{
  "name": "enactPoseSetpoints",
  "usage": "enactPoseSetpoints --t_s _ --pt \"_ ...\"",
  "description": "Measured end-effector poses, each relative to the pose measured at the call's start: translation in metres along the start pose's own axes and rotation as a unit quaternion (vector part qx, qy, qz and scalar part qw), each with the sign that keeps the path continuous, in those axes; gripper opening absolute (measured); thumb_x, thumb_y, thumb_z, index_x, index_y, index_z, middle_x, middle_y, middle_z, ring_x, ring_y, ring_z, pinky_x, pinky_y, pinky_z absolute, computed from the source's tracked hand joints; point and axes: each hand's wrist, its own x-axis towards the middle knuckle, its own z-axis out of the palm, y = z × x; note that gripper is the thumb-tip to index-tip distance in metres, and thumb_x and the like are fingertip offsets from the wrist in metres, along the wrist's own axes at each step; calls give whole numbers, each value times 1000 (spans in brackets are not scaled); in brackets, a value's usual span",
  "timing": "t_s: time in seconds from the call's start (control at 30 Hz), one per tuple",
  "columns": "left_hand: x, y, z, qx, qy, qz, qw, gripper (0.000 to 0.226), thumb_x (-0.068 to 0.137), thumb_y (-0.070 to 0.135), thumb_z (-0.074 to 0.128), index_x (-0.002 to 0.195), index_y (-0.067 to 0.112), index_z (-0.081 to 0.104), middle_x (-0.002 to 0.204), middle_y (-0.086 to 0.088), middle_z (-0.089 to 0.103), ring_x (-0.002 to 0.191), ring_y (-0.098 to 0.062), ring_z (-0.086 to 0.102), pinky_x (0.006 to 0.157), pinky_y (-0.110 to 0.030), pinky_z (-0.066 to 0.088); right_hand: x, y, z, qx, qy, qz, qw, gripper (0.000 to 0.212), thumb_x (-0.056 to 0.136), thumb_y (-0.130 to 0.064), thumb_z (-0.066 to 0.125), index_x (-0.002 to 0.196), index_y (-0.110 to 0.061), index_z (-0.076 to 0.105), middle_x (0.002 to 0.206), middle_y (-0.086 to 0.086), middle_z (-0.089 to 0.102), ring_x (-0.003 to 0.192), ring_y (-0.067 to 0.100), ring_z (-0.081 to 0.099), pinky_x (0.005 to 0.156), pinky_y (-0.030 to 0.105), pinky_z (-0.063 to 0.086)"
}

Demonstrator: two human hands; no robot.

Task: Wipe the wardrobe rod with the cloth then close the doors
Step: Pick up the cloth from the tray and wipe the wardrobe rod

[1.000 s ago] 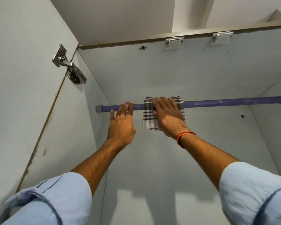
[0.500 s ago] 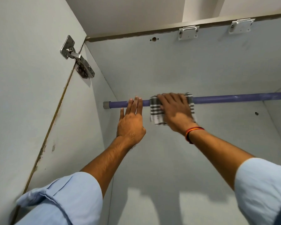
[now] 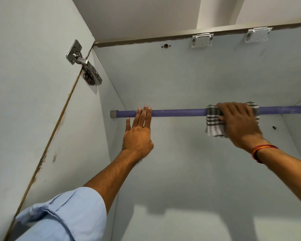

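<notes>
A purple wardrobe rod (image 3: 178, 113) runs across the pale blue wardrobe interior, with a grey end cap at its left end. A grey and white striped cloth (image 3: 213, 121) is draped over the rod toward the right. My right hand (image 3: 238, 122) is clamped over the cloth and the rod, slightly blurred. My left hand (image 3: 139, 131) rests on the rod near its left end, fingers laid flat over it and together, thumb apart. The left wardrobe door (image 3: 30, 84) stands open at the left.
A metal hinge (image 3: 84, 66) joins the left door to the side panel. Two white brackets (image 3: 202, 40) sit under the top front edge. The side wall (image 3: 109, 94) and the back panel (image 3: 189, 162) close in around the rod.
My right hand has slid the cloth to the right along the rod, away from my left hand. The left hand stays at the same spot on the rod.
</notes>
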Motion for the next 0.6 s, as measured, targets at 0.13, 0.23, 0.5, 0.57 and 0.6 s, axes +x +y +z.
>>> enactPoseSetpoints --t_s 0.13,0.23,0.5,0.57,0.6 --pt "1 29 0 74 14 -24 997 102 90 33 56 156 11 -19 168 -8 -18 156 -27 -14 124 -57 -6 -6 24 -3 -17 -17 17 1000 46 92 -16 60 137 -14 48 128 12 61 116 37 55 106 52 38" --pt "8 68 0 58 76 32 995 99 88 36 51 157 9 -14 169 -8 -12 157 -25 -9 124 -56 -4 -5 20 1 -13 -4 19 1000 41 96 -17 53 137 -13 50 127 12 61 116 37 55 106 50 37" --pt "21 180 36 24 92 107 990 89 92 41 42 158 14 -12 169 -3 -13 156 -19 -13 124 -55 -12 -21 85 -13 -20 -44 -16 999 45 99 -31 41 142 -18 44 135 9 59 123 32 56 112 49 38" --pt "20 175 42 37 118 98 987 90 92 41 43 158 12 -11 169 -5 -14 156 -22 -13 124 -57 -11 -29 115 -16 -28 -51 -2 998 45 99 -27 45 142 -17 45 136 8 58 123 33 55 112 47 37" --pt "19 172 43 42 128 93 986 91 92 39 44 158 11 -11 169 -6 -13 156 -23 -12 124 -58 -9 -32 132 -17 -32 -49 7 998 44 99 -24 49 142 -17 46 135 9 59 122 33 55 111 47 37"
